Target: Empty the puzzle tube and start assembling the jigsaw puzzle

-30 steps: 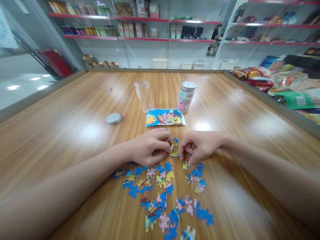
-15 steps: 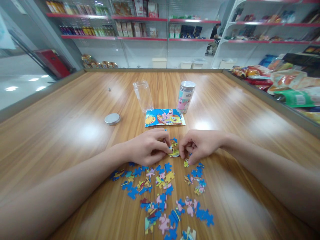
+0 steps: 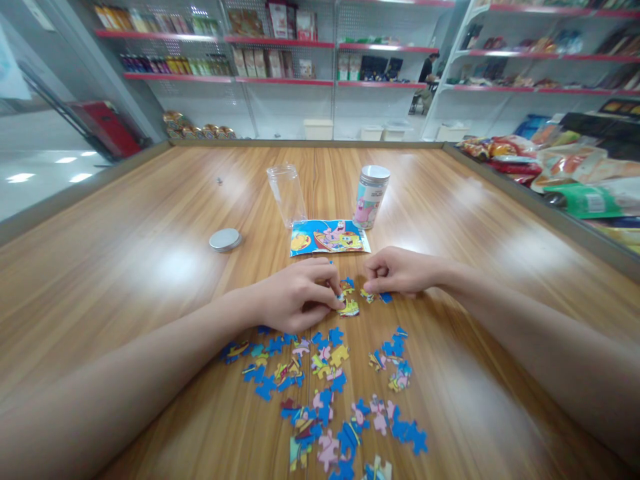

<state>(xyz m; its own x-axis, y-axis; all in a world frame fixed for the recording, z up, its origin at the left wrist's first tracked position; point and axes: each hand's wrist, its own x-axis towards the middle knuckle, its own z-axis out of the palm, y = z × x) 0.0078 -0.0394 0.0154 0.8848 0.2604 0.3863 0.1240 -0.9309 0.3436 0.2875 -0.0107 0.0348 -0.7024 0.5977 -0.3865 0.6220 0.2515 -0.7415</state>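
My left hand [image 3: 305, 293] rests on the table, closed, with thumb and finger at the left edge of a small cluster of yellow and blue puzzle pieces [image 3: 349, 308]. Just to the right, my right hand [image 3: 403, 270] is closed with its fingertips on a small yellow puzzle piece [image 3: 367, 295], apart from the cluster. A blue puzzle piece [image 3: 385, 297] lies under the right fingers. Many loose puzzle pieces [image 3: 329, 447], blue, pink and yellow, are spread nearer to me. Beyond my hands lies a cartoon picture sheet [image 3: 327, 238].
Behind the sheet stand a clear plastic jar [image 3: 287, 193] and a printed can [image 3: 371, 197] with a silver lid. A loose round lid [image 3: 225, 239] lies at the left. Snack bags [image 3: 575, 167] are heaped beyond the table's right edge. Stocked shelves [image 3: 280, 45] line the back.
My right hand has moved away from me, bringing the small yellow piece up beside the cluster. My left hand has stayed in place at the cluster.
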